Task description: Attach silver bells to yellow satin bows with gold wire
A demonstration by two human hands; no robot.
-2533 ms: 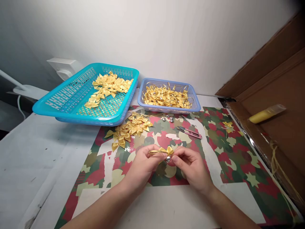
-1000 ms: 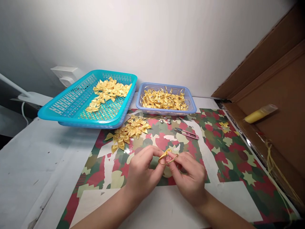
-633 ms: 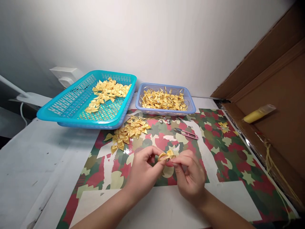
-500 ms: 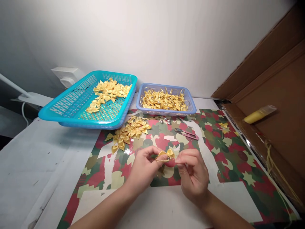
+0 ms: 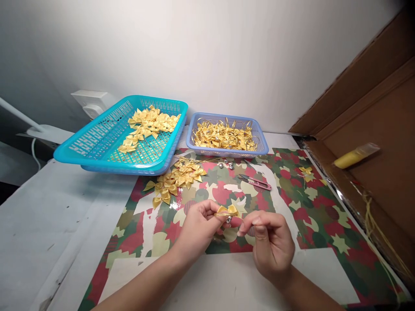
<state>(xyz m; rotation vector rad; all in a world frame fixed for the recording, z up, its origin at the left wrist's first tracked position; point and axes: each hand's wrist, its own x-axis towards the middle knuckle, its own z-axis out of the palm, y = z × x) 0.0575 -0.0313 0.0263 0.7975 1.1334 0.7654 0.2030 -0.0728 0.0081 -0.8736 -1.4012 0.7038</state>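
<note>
"Left hand pinching the yellow bow — silver bell right at that grip's tip!"
"Right hand nearby, fingertips together, contents unclear — a hard tug there could wrench the bell loose."

A small handcraft workspace, by the look of it: a paper-covered table against a white wall holds baskets, piled bows, bells and snips, with cardboard along the right side. Home or workshop is unclear.

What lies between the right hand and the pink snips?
No object: the head view shows only torn patterned sheet between the right hand and the snips.
</note>
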